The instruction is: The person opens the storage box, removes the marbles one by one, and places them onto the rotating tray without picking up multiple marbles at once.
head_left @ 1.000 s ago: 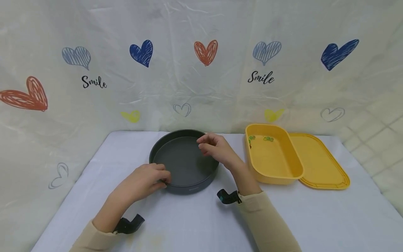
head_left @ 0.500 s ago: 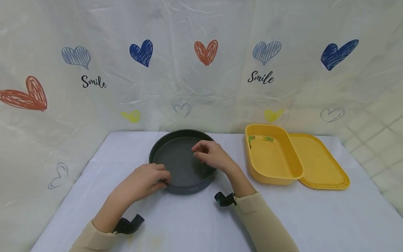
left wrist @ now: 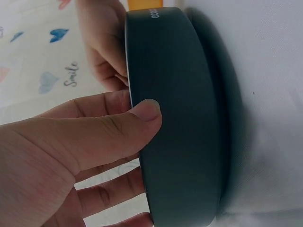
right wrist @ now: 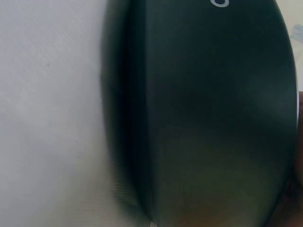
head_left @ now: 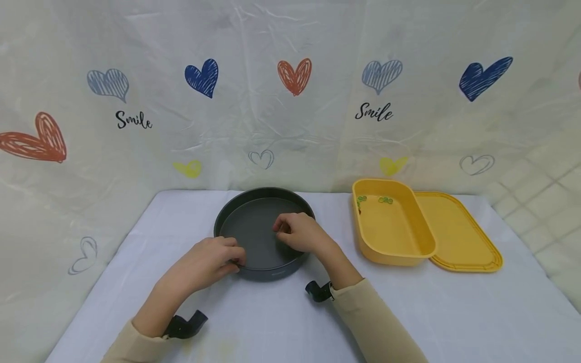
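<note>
A round, dark grey pan [head_left: 265, 275] with low straight sides stands on the table. My left hand [head_left: 213, 259] grips its near-left rim. In the left wrist view the thumb [left wrist: 146, 113] presses on the outer wall, with the other fingers over the rim on the inner side. My right hand [head_left: 299, 233] is over the right part of the pan, its fingers loosely curled; nothing shows between them. The pan's outer wall [right wrist: 222, 104] fills most of the right wrist view, with only a sliver of a hand at the right edge.
To the right stands a yellow rectangular tub [head_left: 395, 237] with small green patches inside. A flat yellow lid [head_left: 467, 237] lies beside it, partly behind the tub. A white cloth [head_left: 281, 322] covers the table, and a heart-patterned sheet [head_left: 317, 126] hangs behind.
My right hand has moved from the pan's far-right rim toward the near side and a little left, its fingers curling more. The left hand keeps its grip, and the pan stays put.
</note>
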A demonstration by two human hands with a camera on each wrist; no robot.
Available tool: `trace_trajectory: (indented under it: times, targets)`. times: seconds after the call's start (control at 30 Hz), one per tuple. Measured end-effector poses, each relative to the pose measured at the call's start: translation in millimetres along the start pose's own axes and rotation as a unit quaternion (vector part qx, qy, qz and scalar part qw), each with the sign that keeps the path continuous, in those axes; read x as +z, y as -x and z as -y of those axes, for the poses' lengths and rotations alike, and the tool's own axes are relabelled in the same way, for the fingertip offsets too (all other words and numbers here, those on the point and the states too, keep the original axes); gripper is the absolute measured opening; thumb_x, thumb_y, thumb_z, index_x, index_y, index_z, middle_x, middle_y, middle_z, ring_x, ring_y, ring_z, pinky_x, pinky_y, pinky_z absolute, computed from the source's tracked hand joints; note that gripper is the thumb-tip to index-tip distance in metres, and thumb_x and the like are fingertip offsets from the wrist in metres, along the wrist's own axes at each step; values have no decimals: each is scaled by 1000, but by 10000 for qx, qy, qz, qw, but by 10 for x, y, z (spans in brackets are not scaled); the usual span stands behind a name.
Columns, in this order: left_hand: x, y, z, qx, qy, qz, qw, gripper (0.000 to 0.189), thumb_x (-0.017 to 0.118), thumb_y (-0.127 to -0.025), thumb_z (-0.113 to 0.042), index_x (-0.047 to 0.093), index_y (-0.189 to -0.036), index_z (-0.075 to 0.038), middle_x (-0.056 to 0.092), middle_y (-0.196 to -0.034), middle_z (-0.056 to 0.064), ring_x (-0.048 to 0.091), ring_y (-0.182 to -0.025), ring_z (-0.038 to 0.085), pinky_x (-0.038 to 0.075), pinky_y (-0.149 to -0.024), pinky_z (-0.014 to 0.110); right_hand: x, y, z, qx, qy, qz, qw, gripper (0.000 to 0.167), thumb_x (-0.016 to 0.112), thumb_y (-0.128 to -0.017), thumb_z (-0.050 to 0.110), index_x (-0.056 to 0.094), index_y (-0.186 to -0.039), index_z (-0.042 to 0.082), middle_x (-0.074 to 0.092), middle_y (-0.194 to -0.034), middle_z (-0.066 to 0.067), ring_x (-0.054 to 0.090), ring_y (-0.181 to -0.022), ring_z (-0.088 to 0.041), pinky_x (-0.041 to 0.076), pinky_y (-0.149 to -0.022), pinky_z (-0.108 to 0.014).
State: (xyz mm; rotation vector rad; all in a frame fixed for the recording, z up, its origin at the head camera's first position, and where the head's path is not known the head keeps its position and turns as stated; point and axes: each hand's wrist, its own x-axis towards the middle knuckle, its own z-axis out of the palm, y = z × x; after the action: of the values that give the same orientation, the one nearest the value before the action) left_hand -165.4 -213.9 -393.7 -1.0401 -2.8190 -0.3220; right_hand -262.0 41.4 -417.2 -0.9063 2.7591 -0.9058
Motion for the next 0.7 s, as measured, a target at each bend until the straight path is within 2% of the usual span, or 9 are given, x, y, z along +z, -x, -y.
trace_trajectory:
  times: [0.27,0.5,0.7]
  targets:
    - [21,6,12,53,-47,-62,10000,24,85,-77,-14,69,-86,-29,60,-85,-14,60,-76,6,51,-68,27,17,10,41,-16,361,169,9992,10,69,-92,23,70,-102,20,68,-83,10,61,-72,-5,51,-69,-30]
    - [26,13,22,56,-42,-82,9999,24,85,-77,-13,69,-87,-29,60,-84,-14,60,-76,6,51,-68,27,31,3,50,74,363,162,9992,11,70,-93,26,70,-103,21,68,-83,10,60,-71,-5,51,-69,-29]
    - [40,4,28,27,-85,-117,9999,24,86,-76,-14,69,-86,-29,60,-84,-14,60,-75,6,52,-69,26,14,8,37,-33,221,87,9997,12,70,-92,24,71,-103,18,68,-82,9,60,-70,-6,51,-68,-29]
